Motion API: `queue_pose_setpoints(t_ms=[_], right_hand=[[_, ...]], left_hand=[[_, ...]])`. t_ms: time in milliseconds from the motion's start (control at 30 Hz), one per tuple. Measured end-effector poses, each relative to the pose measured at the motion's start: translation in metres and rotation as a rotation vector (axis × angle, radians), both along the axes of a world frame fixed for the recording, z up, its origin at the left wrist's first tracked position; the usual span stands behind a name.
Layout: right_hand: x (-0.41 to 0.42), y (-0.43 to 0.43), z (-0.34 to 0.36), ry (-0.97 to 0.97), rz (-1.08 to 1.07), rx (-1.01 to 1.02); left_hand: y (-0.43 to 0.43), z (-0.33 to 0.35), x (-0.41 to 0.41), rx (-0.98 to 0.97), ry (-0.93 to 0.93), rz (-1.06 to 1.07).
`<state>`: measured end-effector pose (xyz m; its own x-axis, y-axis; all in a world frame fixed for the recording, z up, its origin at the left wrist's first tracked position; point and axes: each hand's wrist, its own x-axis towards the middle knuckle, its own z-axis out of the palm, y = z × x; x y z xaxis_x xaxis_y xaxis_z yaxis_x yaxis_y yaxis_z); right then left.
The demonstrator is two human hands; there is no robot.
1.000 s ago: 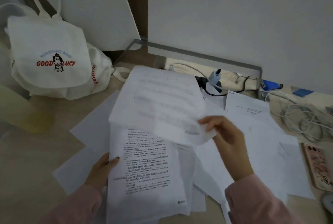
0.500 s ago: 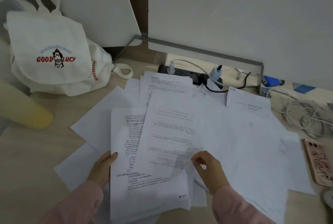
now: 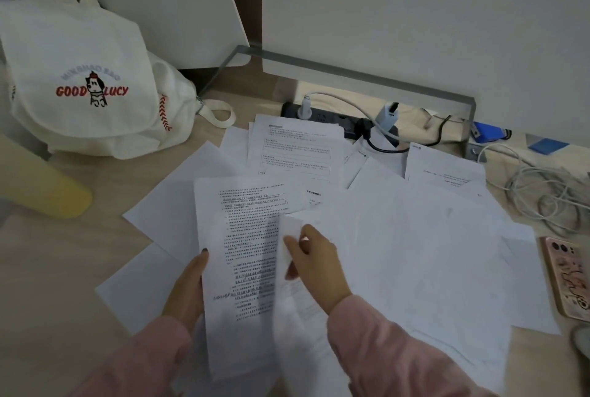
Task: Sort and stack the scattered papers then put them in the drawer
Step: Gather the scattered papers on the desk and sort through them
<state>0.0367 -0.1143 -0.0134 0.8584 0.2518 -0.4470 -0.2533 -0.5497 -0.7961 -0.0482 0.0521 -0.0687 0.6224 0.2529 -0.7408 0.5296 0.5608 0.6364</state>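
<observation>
Many white printed sheets [image 3: 415, 237] lie scattered and overlapping across the light wooden desk [image 3: 57, 269]. My left hand [image 3: 188, 288] grips the left edge of a small stack of printed pages [image 3: 242, 256] in front of me. My right hand [image 3: 314, 259] pinches the left edge of a sheet [image 3: 297, 310] that curls up and lies blurred over the stack's right side. A form with boxed text [image 3: 293, 147] lies further back. No drawer is in view.
A white "GOOD LUCY" canvas bag [image 3: 86, 87] stands at the back left, a yellow object [image 3: 48, 186] lies at the left edge. A black power strip [image 3: 332, 116] with plugs, tangled white cables [image 3: 542, 202] and a pink phone [image 3: 568, 278] are at the back and right.
My right hand laid a lifted sheet on the stack, slid down its right side, and now has pinched and lifted the edge of another sheet. My left hand kept its hold on the stack.
</observation>
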Motion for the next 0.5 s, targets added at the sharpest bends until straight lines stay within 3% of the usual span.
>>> queue_pose_setpoints(t_ms=[100,167,267,367,500], right_hand=[[0.012,0.015,-0.004,0.185,-0.042,0.231],[0.017,0.012,-0.005,0.273,-0.028,0.323],[0.021,-0.008,-0.012,0.184,-0.063,0.199],[0.024,-0.042,-0.028,0.053,-0.234,-0.075],[0.019,-0.078,-0.047,0.078,-0.407,-0.236]], left_hand=[[-0.005,0.002,0.006,-0.145,-0.021,0.068],[-0.003,-0.004,0.005,-0.121,-0.008,0.075],[-0.003,-0.007,-0.002,0.021,0.023,-0.053],[-0.009,-0.006,-0.007,0.208,0.008,-0.156],[-0.016,-0.008,-0.005,0.327,0.026,-0.170]])
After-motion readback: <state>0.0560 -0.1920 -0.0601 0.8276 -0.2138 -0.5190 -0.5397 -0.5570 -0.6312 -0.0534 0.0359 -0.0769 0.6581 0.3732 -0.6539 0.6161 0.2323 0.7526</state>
